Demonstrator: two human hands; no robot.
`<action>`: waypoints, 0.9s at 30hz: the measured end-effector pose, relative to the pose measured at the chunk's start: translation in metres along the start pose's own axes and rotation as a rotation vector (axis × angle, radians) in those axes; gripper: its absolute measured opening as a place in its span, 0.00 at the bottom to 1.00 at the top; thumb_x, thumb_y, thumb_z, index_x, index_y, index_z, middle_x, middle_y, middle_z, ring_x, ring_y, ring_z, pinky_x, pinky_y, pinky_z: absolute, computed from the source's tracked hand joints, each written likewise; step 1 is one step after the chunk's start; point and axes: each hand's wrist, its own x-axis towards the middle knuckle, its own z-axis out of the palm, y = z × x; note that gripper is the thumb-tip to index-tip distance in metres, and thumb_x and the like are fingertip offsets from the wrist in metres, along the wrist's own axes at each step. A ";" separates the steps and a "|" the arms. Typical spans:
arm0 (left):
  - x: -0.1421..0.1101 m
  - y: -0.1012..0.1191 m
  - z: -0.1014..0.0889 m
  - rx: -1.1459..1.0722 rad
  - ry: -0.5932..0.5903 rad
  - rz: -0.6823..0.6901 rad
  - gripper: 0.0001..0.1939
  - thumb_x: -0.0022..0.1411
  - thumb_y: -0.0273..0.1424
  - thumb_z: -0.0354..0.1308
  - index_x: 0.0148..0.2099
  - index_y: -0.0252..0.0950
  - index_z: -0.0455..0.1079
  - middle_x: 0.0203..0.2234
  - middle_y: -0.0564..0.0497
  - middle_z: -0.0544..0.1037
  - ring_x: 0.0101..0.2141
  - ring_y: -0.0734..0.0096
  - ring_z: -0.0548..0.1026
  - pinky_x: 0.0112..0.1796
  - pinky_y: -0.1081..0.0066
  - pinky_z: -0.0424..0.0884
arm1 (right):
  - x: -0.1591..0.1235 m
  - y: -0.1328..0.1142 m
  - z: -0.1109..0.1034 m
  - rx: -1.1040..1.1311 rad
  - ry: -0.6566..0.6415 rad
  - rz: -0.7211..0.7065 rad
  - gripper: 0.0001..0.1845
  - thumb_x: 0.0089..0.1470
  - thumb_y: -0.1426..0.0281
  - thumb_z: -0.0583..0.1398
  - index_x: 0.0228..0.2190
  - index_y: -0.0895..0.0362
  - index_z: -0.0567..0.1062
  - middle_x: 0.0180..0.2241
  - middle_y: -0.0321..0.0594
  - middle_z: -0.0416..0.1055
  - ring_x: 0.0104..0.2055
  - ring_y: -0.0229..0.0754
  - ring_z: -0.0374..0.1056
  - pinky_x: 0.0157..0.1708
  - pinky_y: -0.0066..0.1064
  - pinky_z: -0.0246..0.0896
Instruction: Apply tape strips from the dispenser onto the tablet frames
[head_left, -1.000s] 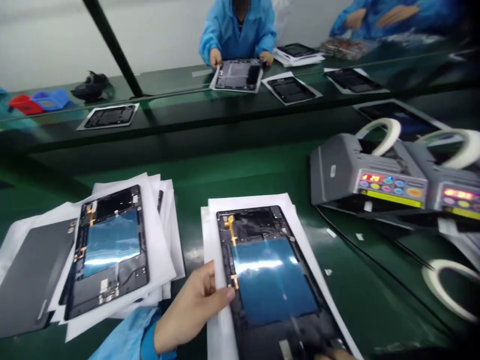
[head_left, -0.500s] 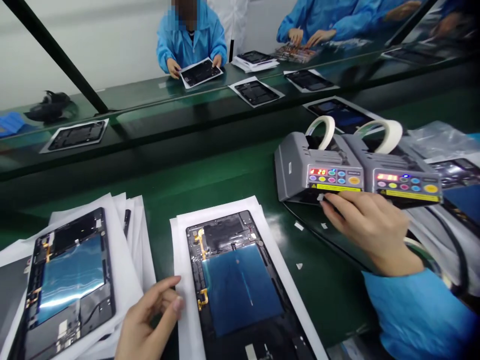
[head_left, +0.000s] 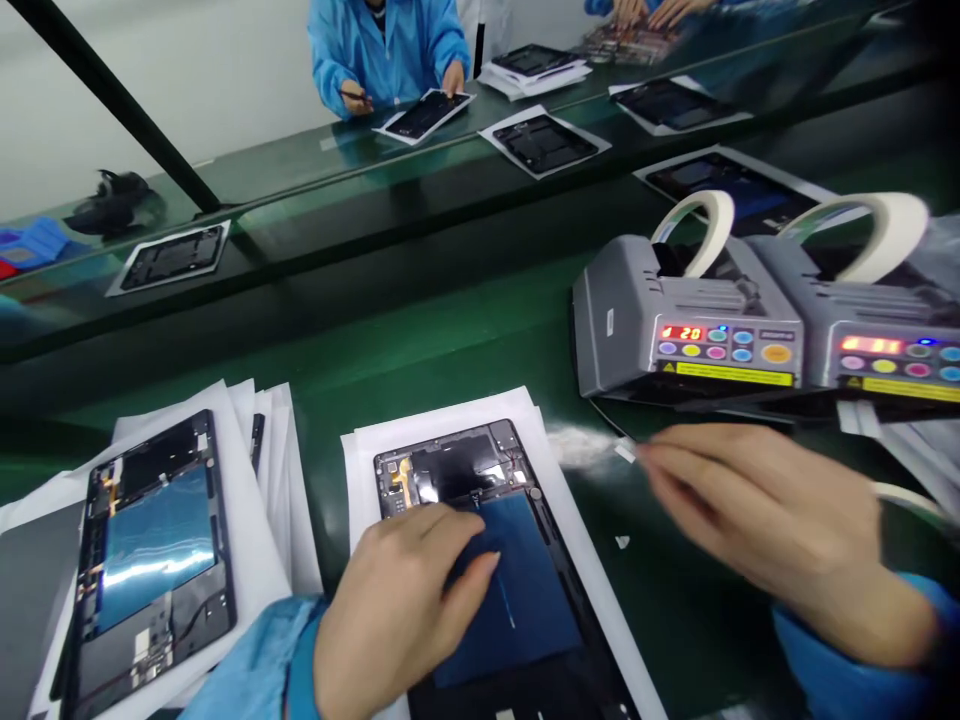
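Your left hand (head_left: pixel 401 600) lies flat, fingers together, on the blue film panel (head_left: pixel 525 620) of a black tablet housing (head_left: pixel 442 470) on white paper (head_left: pixel 358 500); your blurred right hand (head_left: pixel 765 520) seems to pinch a small white tape strip (head_left: pixel 625 452), not yet placed.

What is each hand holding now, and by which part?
The right hand pinches a small white tape piece by its end, between fingertips. The left hand holds nothing, lying flat on the tablet's blue film.
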 end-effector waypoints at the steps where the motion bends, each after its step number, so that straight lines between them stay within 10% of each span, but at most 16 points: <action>1: 0.008 0.002 0.005 0.075 -0.022 0.008 0.06 0.64 0.32 0.55 0.42 0.37 0.69 0.31 0.51 0.76 0.30 0.64 0.76 0.30 0.66 0.74 | 0.007 -0.010 0.004 0.082 -0.026 -0.027 0.07 0.52 0.76 0.62 0.35 0.55 0.73 0.35 0.39 0.75 0.34 0.39 0.70 0.32 0.31 0.63; 9: 0.054 0.003 0.040 0.298 -0.009 0.005 0.07 0.65 0.31 0.51 0.34 0.36 0.67 0.26 0.51 0.72 0.26 0.64 0.73 0.26 0.67 0.70 | 0.016 -0.031 0.062 0.486 -0.116 -0.003 0.08 0.58 0.74 0.56 0.40 0.58 0.72 0.36 0.41 0.74 0.37 0.38 0.70 0.33 0.29 0.67; 27: 0.052 -0.007 0.041 0.076 0.019 -0.053 0.10 0.65 0.26 0.49 0.34 0.36 0.70 0.27 0.51 0.71 0.29 0.69 0.72 0.31 0.70 0.67 | 0.011 -0.026 0.060 0.446 -0.110 -0.150 0.12 0.58 0.70 0.55 0.40 0.62 0.75 0.33 0.41 0.74 0.32 0.39 0.69 0.29 0.31 0.66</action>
